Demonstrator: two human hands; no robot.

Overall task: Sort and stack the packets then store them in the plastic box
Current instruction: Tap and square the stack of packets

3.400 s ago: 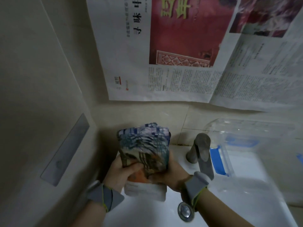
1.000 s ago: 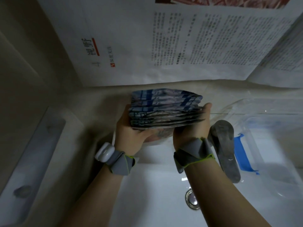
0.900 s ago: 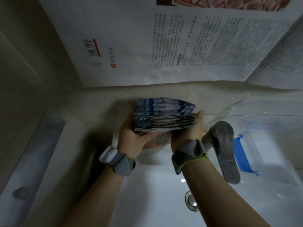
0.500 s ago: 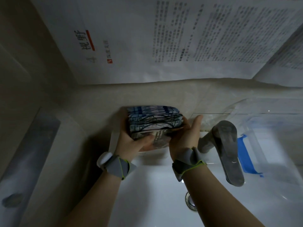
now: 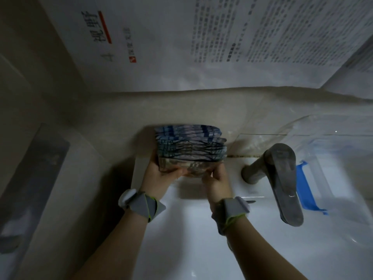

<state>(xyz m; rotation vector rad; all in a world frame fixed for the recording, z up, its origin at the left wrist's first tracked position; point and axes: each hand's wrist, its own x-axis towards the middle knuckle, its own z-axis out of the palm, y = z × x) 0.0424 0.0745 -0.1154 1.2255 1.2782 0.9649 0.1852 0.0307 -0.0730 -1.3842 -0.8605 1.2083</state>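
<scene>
Stack of packets (image 5: 190, 147) held at the far edge of the sink (image 5: 181, 249), against the tiled wall. Left hand (image 5: 159, 176) closed around the stack's near-left corner, right hand (image 5: 217, 180) gripping its near-right corner, thumbs on the lowest packet. Clear plastic box (image 5: 331, 142) to the right, beyond the tap (image 5: 280, 176). Newspaper (image 5: 201, 43) taped on the wall above.
</scene>
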